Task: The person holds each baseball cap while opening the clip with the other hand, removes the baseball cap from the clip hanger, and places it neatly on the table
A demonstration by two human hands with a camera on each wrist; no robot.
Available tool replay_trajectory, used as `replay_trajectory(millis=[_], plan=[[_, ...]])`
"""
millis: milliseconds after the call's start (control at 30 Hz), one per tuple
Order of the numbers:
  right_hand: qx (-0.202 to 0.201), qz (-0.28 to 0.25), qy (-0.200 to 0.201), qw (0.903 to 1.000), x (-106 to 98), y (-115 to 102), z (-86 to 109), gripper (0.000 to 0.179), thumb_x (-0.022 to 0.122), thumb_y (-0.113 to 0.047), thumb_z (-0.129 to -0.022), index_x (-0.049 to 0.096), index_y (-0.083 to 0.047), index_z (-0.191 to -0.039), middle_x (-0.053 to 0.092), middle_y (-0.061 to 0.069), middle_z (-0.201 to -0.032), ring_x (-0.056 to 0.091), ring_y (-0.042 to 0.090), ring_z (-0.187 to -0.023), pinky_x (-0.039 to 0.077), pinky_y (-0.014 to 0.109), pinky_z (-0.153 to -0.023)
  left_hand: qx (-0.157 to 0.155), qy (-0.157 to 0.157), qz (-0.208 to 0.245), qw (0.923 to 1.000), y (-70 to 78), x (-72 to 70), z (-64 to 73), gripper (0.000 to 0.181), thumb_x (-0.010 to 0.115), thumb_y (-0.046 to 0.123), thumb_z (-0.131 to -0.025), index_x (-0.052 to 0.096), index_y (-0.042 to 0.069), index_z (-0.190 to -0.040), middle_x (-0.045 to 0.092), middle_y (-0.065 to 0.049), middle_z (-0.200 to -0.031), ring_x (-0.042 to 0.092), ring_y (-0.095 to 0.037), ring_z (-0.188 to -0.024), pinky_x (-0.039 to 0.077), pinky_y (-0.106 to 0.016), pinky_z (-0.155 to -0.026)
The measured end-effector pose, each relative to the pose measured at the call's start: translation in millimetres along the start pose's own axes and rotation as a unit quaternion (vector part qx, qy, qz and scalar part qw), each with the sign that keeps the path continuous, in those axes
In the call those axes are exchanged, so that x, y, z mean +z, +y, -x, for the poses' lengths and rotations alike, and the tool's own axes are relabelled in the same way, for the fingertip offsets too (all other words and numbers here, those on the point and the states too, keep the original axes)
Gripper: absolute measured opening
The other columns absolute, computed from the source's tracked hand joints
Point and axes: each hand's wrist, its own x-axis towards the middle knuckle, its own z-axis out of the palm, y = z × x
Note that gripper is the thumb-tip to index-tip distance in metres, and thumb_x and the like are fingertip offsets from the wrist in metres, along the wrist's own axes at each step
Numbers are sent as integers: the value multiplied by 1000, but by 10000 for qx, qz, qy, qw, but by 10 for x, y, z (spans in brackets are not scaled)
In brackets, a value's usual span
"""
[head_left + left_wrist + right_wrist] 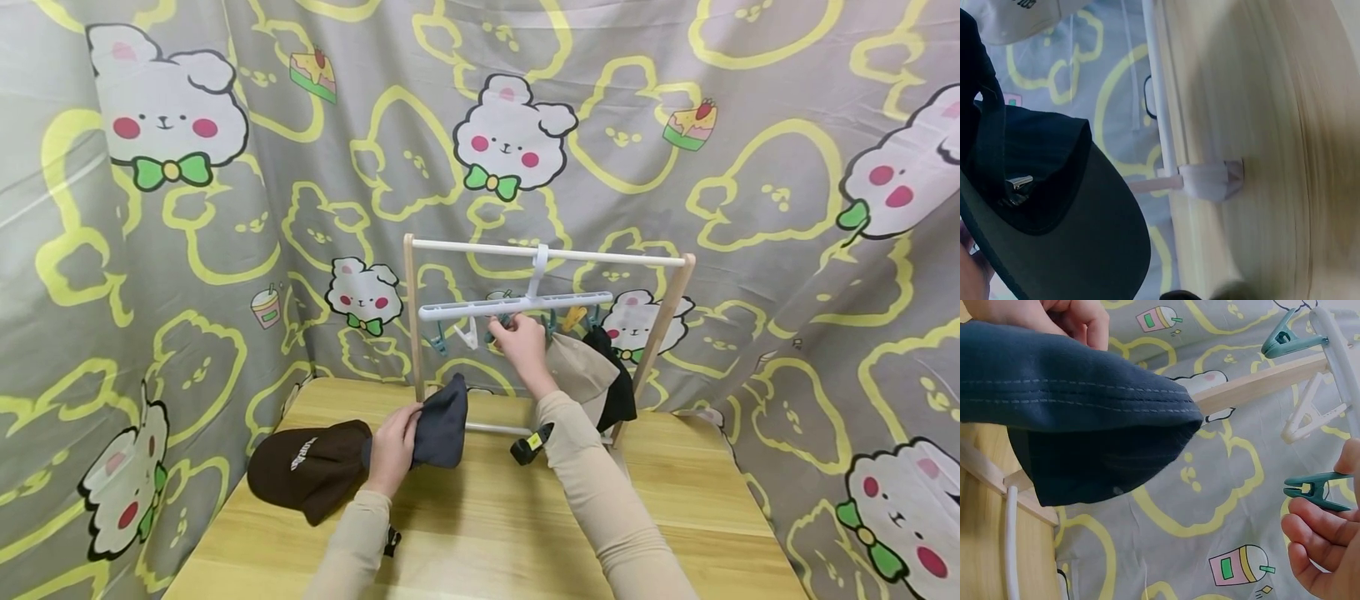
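My left hand (393,450) grips a dark navy cap (442,421) and holds it up over the table, left of centre. In the left wrist view the cap's brim (1110,231) and its strap with a metal buckle (1019,182) show. My right hand (522,342) is raised to a white clip hanger (517,307), where thumb and fingers pinch a teal clothespin (1313,489). That clothespin's tips point toward the navy cap, with a gap between them in the right wrist view. A white clothespin (1310,412) and another teal one (1291,342) hang beside it.
A wooden rack with a white top bar (480,247) carries the hanger. Toward its right end hang a beige cap (581,371) and a black cap (621,392), near a yellow clothespin (574,318). A brown cap (330,462) lies at the table's left. Patterned curtain (405,50) surrounds the table.
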Motion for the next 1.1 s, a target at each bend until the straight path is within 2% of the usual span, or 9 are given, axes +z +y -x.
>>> replay_trajectory(millis=[400,1100], plan=[[7,29,-56,10000,-8,-12,-8,37,61,-37,-86,48,-15,-59,65,3,-55,60,14,-49,37,24,-48,180,-16,-156,9997,-175,-139,21,21,67,2,-89,71,9,-108,73,-10,-101,70,-27,-93,58,-38,-80],[18,-62,-32,10000,-7,5,4,38,60,-38,-86,48,-15,-59,63,2,-53,58,15,-48,38,25,-49,401,-30,-421,9983,-366,-340,102,24,69,-2,-86,71,10,-106,72,-8,-99,67,-25,-92,56,-38,-79]])
